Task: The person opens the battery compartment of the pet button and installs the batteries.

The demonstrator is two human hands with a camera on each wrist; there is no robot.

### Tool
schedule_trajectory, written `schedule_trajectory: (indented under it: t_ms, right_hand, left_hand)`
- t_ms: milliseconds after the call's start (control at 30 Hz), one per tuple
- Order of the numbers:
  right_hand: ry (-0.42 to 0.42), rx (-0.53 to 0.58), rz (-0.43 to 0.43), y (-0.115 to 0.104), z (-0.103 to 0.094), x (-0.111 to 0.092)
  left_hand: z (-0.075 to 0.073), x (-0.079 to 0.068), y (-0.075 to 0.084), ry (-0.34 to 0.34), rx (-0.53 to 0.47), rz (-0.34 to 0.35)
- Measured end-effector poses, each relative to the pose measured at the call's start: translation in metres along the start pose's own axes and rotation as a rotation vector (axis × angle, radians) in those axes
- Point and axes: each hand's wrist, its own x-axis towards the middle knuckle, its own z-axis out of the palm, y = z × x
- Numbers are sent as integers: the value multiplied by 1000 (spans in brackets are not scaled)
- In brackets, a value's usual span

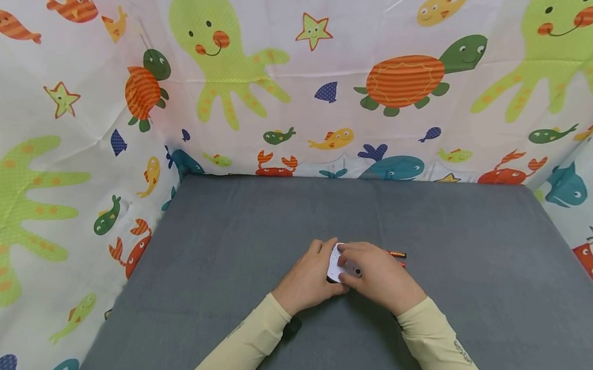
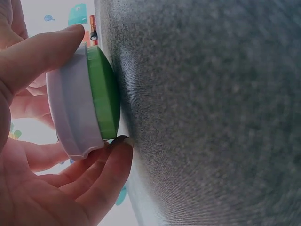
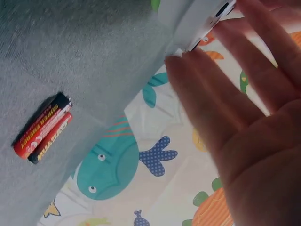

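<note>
A small rounded plastic device has a white face with tiny holes in the head view. From the left wrist, its white body and domed green side show, the green side close to the cloth. My left hand grips it, thumb over one edge and fingers around the opposite one. My right hand bends over the white face, thumb and fingertips on it; the exact contact is partly hidden. Beside the right hand lie two red-and-black batteries, the upper battery and the lower battery, side by side.
A grey cloth covers the table. White curtains printed with sea animals stand at the back and both sides. Under the left wrist is a small dark object, its kind unclear.
</note>
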Motion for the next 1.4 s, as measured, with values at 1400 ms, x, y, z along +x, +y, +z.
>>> schedule_trajectory:
  t_ms: [1400]
  right_hand:
    - [165,-94,-160,2,2,0]
  left_hand:
    - [1,1,-7,45,-21,7]
